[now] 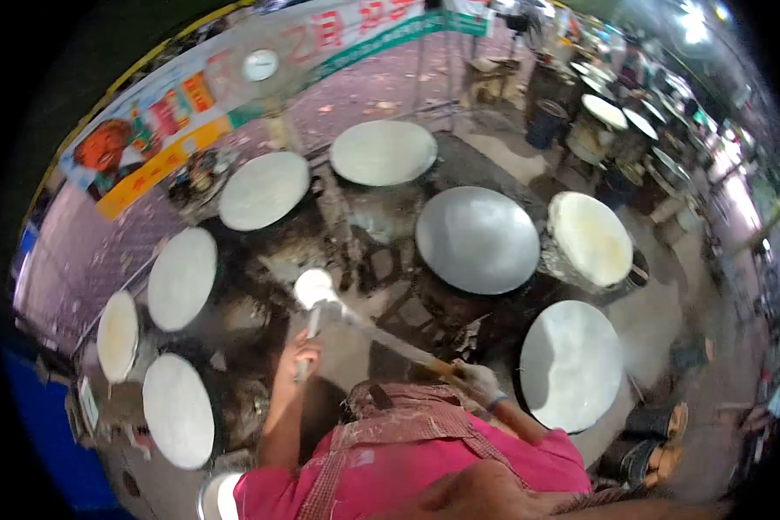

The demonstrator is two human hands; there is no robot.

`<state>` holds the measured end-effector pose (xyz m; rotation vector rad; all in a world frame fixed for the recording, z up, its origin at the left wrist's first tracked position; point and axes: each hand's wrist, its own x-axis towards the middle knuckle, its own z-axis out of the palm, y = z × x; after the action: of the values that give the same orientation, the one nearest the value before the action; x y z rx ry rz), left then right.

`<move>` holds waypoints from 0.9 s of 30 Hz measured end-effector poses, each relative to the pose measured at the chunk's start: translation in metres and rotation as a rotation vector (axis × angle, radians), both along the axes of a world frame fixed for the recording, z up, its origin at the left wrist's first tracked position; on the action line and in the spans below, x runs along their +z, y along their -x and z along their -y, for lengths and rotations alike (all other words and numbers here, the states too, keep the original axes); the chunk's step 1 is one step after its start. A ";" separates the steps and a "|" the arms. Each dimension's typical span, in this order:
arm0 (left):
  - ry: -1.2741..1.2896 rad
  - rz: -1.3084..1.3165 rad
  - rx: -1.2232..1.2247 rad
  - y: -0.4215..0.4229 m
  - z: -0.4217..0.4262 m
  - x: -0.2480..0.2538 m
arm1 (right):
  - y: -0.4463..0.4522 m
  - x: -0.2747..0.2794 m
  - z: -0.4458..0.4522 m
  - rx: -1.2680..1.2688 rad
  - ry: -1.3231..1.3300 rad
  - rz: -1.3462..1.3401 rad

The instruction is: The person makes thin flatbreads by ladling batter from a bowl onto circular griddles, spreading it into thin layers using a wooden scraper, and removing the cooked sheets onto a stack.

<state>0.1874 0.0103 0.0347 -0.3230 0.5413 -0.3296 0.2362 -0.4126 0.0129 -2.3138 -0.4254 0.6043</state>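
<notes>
My right hand (478,383), in a pale glove, is wrapped round the wooden handle of a long ladle (390,343). The ladle slants up and left to a bright white round end, too glaring to show what it holds. My left hand (302,355) grips a short, pale, flat tool (313,322), held upright with its tip close to the ladle's white end. I cannot tell if the two touch. Ahead to the right is a large round grey pan (477,240). Beside my right hand is another round pan with a pale, shiny surface (570,367).
Round pans with white surfaces stand in an arc, among them a left one (178,399) and a far one (383,153). A yellowish disc (590,238) lies right. A banner (321,39) hangs behind. A dark bucket (546,123) and more pans stand far right.
</notes>
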 end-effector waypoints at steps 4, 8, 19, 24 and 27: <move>0.100 0.237 -0.479 -0.155 0.075 0.004 | 0.014 -0.006 0.100 -0.498 0.328 0.233; -0.859 0.407 -0.776 -0.280 0.144 0.035 | -0.012 0.034 0.090 -0.965 0.121 0.347; -2.669 1.058 -0.686 -0.432 0.252 -0.088 | -0.101 0.007 0.003 -1.115 0.142 0.271; -2.784 1.143 -0.740 -0.444 0.235 -0.051 | -0.154 -0.047 -0.036 -1.382 -0.605 0.400; -2.563 1.007 -0.584 -0.452 0.240 -0.016 | -0.169 -0.056 -0.018 -1.238 0.014 0.261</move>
<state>0.6397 -0.2299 0.0182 2.3974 -0.2855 -0.0925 0.4051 -0.3945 -0.0436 -2.1491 0.8712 -0.3091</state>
